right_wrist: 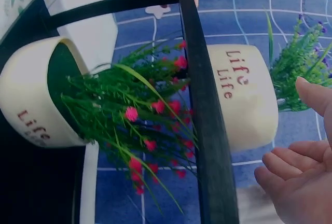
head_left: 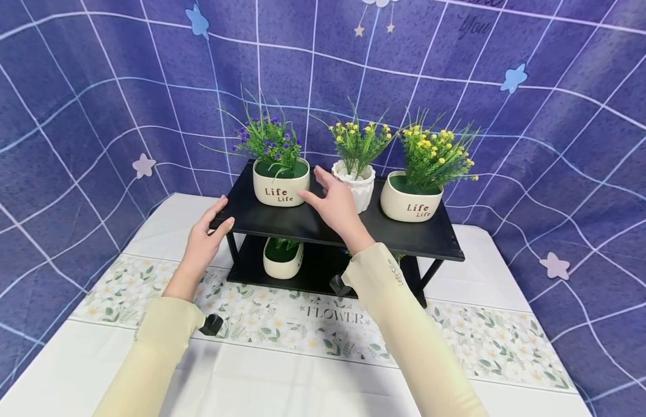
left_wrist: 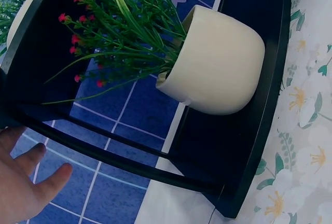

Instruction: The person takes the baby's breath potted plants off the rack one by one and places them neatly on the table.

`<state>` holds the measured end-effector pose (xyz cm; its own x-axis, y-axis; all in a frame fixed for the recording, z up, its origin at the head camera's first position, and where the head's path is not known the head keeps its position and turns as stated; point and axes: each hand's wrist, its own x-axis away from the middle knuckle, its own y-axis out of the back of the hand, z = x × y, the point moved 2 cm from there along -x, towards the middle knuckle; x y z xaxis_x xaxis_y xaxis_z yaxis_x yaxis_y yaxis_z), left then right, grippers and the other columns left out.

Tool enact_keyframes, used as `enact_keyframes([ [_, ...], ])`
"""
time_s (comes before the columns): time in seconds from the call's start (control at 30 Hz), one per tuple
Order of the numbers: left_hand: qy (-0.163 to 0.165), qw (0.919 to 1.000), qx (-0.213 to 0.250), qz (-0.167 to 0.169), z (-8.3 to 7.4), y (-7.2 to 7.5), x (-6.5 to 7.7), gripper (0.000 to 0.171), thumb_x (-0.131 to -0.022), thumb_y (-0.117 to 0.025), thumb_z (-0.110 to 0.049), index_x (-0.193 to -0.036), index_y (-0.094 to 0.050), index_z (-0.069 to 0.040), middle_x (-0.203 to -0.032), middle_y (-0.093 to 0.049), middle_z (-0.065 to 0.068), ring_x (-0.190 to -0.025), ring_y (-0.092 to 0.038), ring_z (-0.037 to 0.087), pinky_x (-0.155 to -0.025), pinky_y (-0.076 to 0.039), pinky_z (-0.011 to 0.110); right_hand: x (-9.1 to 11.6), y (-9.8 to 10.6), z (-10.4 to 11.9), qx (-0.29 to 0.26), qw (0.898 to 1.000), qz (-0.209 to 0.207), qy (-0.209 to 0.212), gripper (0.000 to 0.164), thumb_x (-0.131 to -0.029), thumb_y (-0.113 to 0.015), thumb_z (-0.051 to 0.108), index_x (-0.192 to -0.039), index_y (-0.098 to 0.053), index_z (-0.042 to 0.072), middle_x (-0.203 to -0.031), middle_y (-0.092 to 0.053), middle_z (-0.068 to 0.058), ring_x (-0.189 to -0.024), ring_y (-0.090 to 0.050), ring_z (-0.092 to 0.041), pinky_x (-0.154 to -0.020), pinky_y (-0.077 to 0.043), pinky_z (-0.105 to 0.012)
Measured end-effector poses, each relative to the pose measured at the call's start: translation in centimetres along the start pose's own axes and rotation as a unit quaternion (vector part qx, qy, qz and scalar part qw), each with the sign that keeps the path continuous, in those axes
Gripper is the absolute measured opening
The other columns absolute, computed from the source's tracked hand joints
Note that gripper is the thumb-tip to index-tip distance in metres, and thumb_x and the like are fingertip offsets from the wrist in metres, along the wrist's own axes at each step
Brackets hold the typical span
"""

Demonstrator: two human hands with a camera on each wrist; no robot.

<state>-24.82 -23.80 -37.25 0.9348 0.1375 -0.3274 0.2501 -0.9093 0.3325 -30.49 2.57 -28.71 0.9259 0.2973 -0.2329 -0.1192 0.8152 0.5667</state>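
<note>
On the top board of a black two-tier shelf [head_left: 323, 223] stand a cream "Life" pot with purple flowers [head_left: 281, 188], a white fluted pot with yellow flowers [head_left: 360, 191] and another cream pot with yellow flowers [head_left: 411, 202]. My right hand [head_left: 336, 205] is over the board between the purple-flowered pot and the fluted pot, fingers extended, holding nothing; its thumb comes close to the purple-flowered pot, and contact is unclear. At the shelf's left end, my left hand [head_left: 203, 234] has its fingers by the board's edge, gripping nothing visible.
A cream pot with pink flowers [left_wrist: 223, 60] stands on the lower tier, towards the left. My right forearm hides part of that tier. Beneath the shelf lies a white cloth with a floral "FLOWER" band [head_left: 333, 330]. A blue gridded curtain [head_left: 323, 69] hangs behind.
</note>
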Motion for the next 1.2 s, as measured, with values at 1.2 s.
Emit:
enact_keyframes([
  [1.2, 0.006, 0.9999, -0.009, -0.008, -3.0, 0.0, 1.3, 0.052, -0.099, -0.053, -0.013, -0.147, -0.038, 0.001, -0.157, -0.032, 0.014, -0.146, -0.027, 0.029, -0.088, -0.033, 0.004, -1.9, -4.2, -0.9, -0.091, 0.992, -0.006, -0.093, 0.075, -0.088, -0.072, 0.033, -0.150, -0.034, 0.013, -0.138, -0.043, -0.013, -0.132, -0.044, -0.024, -0.111, -0.039, -0.040],
])
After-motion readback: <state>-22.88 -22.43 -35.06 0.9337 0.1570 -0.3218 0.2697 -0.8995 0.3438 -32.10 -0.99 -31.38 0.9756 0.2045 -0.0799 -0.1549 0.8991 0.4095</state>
